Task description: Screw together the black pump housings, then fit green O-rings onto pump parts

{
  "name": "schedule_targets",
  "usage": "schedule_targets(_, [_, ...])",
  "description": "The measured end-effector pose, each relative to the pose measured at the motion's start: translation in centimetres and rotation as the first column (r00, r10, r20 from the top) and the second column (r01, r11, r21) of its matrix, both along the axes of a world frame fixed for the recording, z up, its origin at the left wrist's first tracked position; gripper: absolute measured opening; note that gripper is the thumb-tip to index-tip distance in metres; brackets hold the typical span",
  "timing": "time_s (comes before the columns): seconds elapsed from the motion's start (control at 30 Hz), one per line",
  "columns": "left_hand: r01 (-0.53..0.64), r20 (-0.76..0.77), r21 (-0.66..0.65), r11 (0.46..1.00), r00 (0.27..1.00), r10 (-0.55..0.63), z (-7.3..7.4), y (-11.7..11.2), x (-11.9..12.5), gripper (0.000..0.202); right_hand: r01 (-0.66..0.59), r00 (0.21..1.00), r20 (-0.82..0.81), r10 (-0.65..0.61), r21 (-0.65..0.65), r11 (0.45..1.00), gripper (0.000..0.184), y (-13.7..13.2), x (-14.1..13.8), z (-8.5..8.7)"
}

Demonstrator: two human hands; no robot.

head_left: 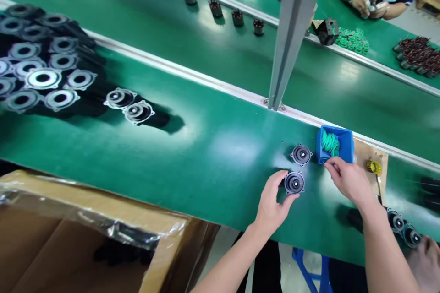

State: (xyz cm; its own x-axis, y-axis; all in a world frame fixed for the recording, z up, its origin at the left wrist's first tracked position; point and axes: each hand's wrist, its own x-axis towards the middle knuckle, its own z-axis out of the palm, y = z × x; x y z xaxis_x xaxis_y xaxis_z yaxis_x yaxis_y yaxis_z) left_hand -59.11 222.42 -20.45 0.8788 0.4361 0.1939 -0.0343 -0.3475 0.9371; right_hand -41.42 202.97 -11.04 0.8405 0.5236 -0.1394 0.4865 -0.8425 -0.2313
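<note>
My left hand [273, 201] has its thumb and fingers around the flanged rim of a dark round motor housing [294, 183], which stands upright on the green bench. Just behind it stands a second motor housing [301, 154], touched by neither hand. At the front edge of a blue bin [347, 144] my right hand [347, 178] is closed in a pinch. Whatever lies between those fingertips is too small to make out. Inside the bin is a heap of thin green rings [330, 143].
Many housings [43, 78] crowd the bench's left end, with two [137, 111] beside them. A grey post [292, 32] rises from the rail. Right are a yellow cup [373, 167], a brush [379, 185] and another person's hand [426, 261]. Motor cores [237, 18] line the belt.
</note>
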Motion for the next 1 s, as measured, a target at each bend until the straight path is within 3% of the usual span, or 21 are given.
schedule_targets(0.07, [0.064, 0.017, -0.041, 0.997, 0.998, -0.064, 0.1, 0.3, -1.1, 0.062, 0.064, 0.991, -0.128, -0.037, 0.218, 0.974, 0.033, 0.5, -2.6, 1.7])
schedule_targets(0.13, [0.132, 0.030, -0.058, 0.990, 0.991, -0.131, 0.4, 0.8, -2.1, 0.067, 0.212, 0.900, -0.437, 0.005, 0.445, 0.870, 0.034, 1.7, -5.8, 3.1])
schedule_targets(0.2, [0.174, 0.056, -0.035, 0.984, 0.984, -0.172, 0.6, 1.4, -2.8, 0.075, 0.295, 0.796, -0.603, 0.053, 0.463, 0.836, 0.035, 3.3, -8.6, 3.5])
schedule_targets(0.33, [0.168, 0.128, 0.061, 0.984, 0.976, -0.175, 0.2, 2.0, -3.2, 0.074, 0.280, 0.842, -0.539, 0.012, 0.457, 0.844, 0.035, 5.8, -11.0, 1.8])
schedule_targets(0.5, [0.125, 0.188, 0.196, 0.972, 0.969, -0.163, -0.4, 2.2, -2.9, 0.060, 0.330, 0.904, -0.409, -0.122, 0.486, 0.809, 0.032, 5.3, -10.4, -0.1])
schedule_targets(0.57, [0.090, 0.226, 0.260, 0.962, 0.962, -0.151, -0.4, 2.2, -2.8, 0.057, 0.266, 0.935, -0.346, -0.080, 0.532, 0.804, 0.030, 4.4, -10.2, -0.2])
schedule_targets(0.63, [0.063, 0.262, 0.316, 0.947, 0.953, -0.151, -0.4, 2.3, -2.7, 0.055, 0.092, 0.962, -0.265, 0.062, 0.528, 0.844, 0.042, 3.3, -10.0, -0.2])
schedule_targets(0.7, [0.063, 0.286, 0.360, 0.931, 0.942, -0.175, -0.4, 2.6, -2.6, 0.053, -0.127, 0.955, -0.185, 0.230, 0.449, 0.885, 0.055, 2.5, -9.8, -0.4])
schedule_targets(0.77, [0.076, 0.291, 0.384, 0.920, 0.936, -0.199, -0.3, 2.9, -2.5, 0.052, -0.267, 0.939, -0.111, 0.326, 0.363, 0.893, 0.055, 2.1, -9.6, -0.8])
schedule_targets(0.9, [0.094, 0.277, 0.424, 0.901, 0.934, -0.227, 0.2, 3.7, -2.0, 0.052, -0.373, 0.919, 0.018, 0.395, 0.366, 0.853, 0.050, 2.2, -9.0, -1.8])
schedule_targets(1.0, [0.121, 0.261, 0.461, 0.879, 0.928, -0.265, 0.6, 4.3, -1.6, 0.046, -0.411, 0.904, 0.026, 0.428, 0.338, 0.847, 0.051, 2.4, -8.5, -2.2])
